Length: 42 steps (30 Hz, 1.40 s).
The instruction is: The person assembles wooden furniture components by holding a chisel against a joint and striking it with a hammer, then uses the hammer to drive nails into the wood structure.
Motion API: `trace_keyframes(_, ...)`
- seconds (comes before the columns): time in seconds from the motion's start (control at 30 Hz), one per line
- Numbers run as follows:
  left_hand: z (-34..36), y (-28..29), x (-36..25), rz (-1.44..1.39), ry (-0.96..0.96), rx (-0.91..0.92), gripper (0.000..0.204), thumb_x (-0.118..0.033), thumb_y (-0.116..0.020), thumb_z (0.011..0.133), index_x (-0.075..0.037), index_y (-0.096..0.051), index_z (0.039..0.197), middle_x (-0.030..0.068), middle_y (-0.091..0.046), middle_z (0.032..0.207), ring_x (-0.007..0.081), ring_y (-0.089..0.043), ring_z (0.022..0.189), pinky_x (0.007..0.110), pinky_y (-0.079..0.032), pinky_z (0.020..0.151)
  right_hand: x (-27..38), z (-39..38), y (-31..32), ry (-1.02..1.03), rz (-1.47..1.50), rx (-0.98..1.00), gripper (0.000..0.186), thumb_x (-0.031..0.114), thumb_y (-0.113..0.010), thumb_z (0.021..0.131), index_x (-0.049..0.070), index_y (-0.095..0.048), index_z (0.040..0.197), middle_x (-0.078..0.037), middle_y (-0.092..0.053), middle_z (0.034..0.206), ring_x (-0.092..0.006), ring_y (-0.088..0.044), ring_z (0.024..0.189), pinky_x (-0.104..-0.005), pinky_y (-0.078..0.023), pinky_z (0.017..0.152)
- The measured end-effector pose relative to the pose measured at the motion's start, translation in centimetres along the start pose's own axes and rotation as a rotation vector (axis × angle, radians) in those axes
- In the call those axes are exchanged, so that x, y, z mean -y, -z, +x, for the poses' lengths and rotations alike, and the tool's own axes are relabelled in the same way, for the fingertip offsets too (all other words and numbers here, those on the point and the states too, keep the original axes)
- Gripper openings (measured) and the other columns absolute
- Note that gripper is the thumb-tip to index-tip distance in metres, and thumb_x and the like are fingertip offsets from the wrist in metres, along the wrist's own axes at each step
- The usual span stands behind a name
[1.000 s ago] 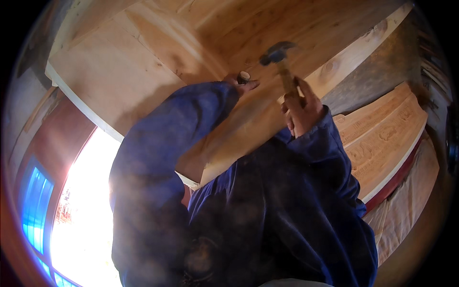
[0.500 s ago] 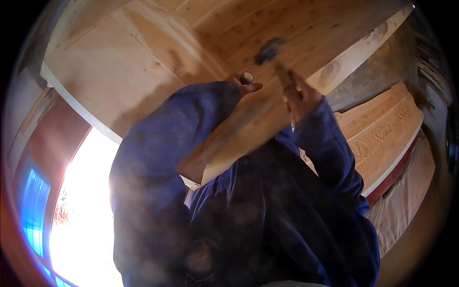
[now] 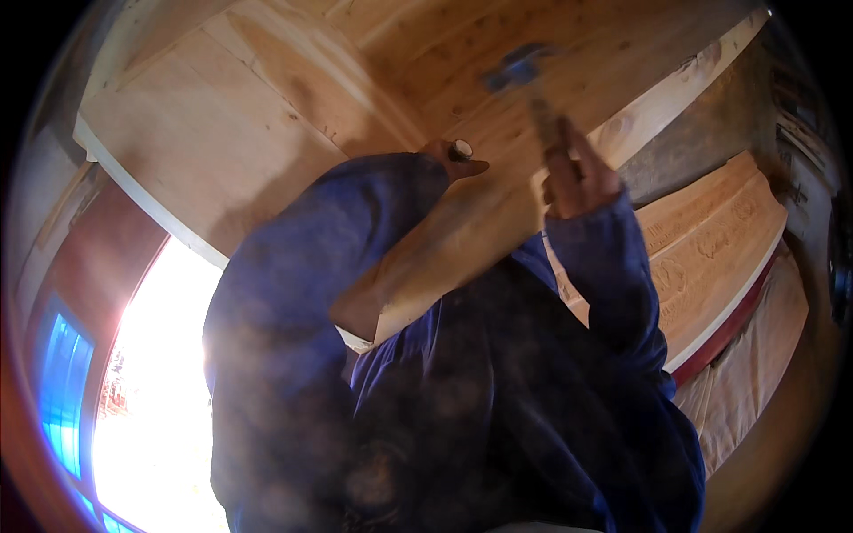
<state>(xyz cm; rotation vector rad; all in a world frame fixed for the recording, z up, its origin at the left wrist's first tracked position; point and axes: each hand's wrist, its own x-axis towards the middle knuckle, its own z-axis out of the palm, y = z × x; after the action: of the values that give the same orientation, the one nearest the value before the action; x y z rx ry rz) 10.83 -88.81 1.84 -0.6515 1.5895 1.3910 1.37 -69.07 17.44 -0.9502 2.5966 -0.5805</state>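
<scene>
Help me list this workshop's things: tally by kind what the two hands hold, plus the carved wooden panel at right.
Hammer, in the right hand: 1
Round-ended handle, in the left hand: 1
Carved wooden panel: 1
Total: 3

Right hand (image 3: pixel 582 182) raised, curled; left hand (image 3: pixel 453 166) forward, arm (image 3: pixel 298 258) bent

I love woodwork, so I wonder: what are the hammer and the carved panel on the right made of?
Hammer: head probably metal, judging by its dark, bluish sheen; handle perhaps wood, being brownish, though blur leaves that open.
Carved panel: apparently wood, by its warm tan colour and carved relief; its dull surface suggests little or no varnish.
</scene>
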Motion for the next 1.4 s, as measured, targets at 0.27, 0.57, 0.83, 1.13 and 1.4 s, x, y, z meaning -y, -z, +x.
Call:
trace_keyframes(0.27, 2.8, 2.9, -0.3, -0.351, -0.1, -0.404, 0.044, -0.046, -0.081, 0.081, -0.005, -0.067, 0.081, 0.0031, -0.062, 0.068, 0.0177, -0.059, 0.06, 0.033, -0.05, 0.06, 1.4, 2.6, 5.8, -0.9, 0.837, -0.112, 0.044, 0.013, -0.053, 0.099, 0.001, -0.049, 0.141, -0.009, -0.064, 0.089, -0.0111, -0.06, 0.059, -0.026, -0.05, 0.05)
trace_keyframes(0.57, 3.6, 1.8, -0.5, -0.456, -0.064, -0.15, 0.045, -0.045, -0.08, 0.082, -0.01, -0.056, 0.068, 0.0008, -0.052, 0.057, 0.0121, -0.047, 0.048, 0.03, -0.038, 0.047, -2.0, 0.4, -2.9, -0.27, 0.319, 0.208, 0.042, -0.002, -0.068, 0.072, 0.004, -0.066, 0.114, -0.022, -0.054, 0.136, -0.023, -0.07, 0.073, -0.0339, -0.057, 0.058)
trace_keyframes(0.83, 3.4, 1.3, 0.5, -0.388, -0.055, -0.252, 0.045, -0.047, -0.079, 0.082, -0.01, -0.056, 0.068, 0.0017, -0.055, 0.059, 0.0122, -0.051, 0.052, 0.03, -0.039, 0.049, 1.3, 2.7, -3.1, -0.404, 0.279, 0.254, 0.056, 0.021, -0.062, 0.084, 0.015, -0.053, 0.139, -0.019, -0.069, 0.091, -0.032, -0.071, 0.078, -0.041, -0.055, 0.072)
trace_keyframes(1.13, 3.6, 0.0, 0.6, -0.338, -0.154, -0.209, 0.043, -0.046, -0.079, 0.083, -0.008, -0.063, 0.073, 0.0003, -0.058, 0.062, 0.0125, -0.054, 0.056, 0.031, -0.041, 0.052, 1.9, 4.1, -1.3, -0.442, 0.359, 0.065, 0.056, 0.011, -0.062, 0.086, 0.011, -0.052, 0.141, -0.015, -0.068, 0.082, -0.0219, -0.067, 0.066, -0.0331, -0.053, 0.062)
trace_keyframes(1.4, 3.9, 0.0, 1.6, -0.254, -0.156, -0.116, 0.044, -0.047, -0.081, 0.08, -0.005, -0.067, 0.084, 0.0001, -0.057, 0.062, 0.0131, -0.053, 0.057, 0.032, -0.041, 0.054, 4.8, 3.2, -0.4, -0.275, 0.019, 0.115, 0.047, 0.007, -0.055, 0.091, 0.011, -0.055, 0.139, -0.009, -0.065, 0.081, -0.0131, -0.062, 0.058, -0.0276, -0.051, 0.054)
